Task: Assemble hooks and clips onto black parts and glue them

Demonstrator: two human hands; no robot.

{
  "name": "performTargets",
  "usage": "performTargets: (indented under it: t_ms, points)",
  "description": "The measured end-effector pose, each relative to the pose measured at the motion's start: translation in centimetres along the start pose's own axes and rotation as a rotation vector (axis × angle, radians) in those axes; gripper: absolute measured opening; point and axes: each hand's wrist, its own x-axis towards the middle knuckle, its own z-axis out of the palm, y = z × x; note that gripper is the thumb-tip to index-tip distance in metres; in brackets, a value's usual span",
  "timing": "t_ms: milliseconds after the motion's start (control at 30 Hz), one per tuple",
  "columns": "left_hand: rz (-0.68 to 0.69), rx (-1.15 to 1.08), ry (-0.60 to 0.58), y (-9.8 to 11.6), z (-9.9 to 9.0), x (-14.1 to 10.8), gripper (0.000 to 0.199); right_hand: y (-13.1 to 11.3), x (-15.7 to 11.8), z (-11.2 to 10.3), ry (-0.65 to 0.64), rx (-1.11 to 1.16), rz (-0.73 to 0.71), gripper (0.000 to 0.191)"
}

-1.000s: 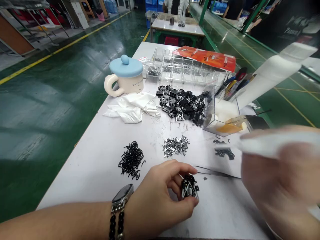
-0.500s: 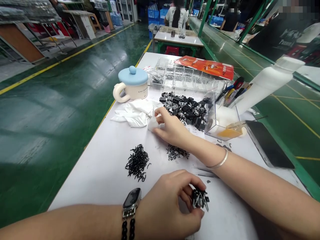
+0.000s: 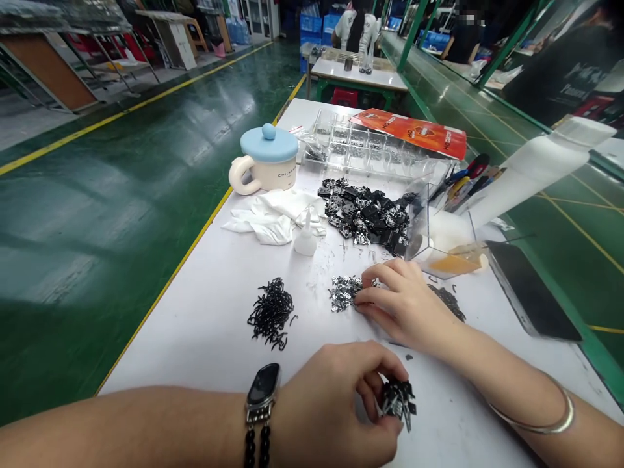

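Two hands over the white worktable (image 3: pixel 185 354), lower centre. Left hand (image 3: pixel 326 409): fingers curled, clamped on a small cluster of black-and-silver metal parts (image 3: pixel 398 399), spikes pointing down-right; long axis unclear. Right hand (image 3: pixel 407 305): fingers together, extended leftward, tips touching a silver parts pile (image 3: pixel 345 292) at centre. Three further loose heaps: black hooks (image 3: pixel 270 313), mixed black-silver parts (image 3: pixel 365 216), small black pieces (image 3: pixel 448 302).
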Motion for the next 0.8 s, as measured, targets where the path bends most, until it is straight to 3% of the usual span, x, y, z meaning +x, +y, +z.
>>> performTargets:
  t_ms: [400,567,800]
  points:
    - [-0.003,0.049,0.017,0.2,-0.2,0.1,0.029,-0.2,0.7,0.3,0.011,-0.087,-0.062,0.016]
    - [0.036,0.113,0.079,0.0,-0.6,0.0,0.028,0.3,0.3,-0.2,-0.004,0.085,0.114,0.014]
    - [0.103,0.085,0.21,-0.2,-0.9,0.0,0.028,0.1,-1.2,-2.4,-0.053,0.514,0.339,0.024]
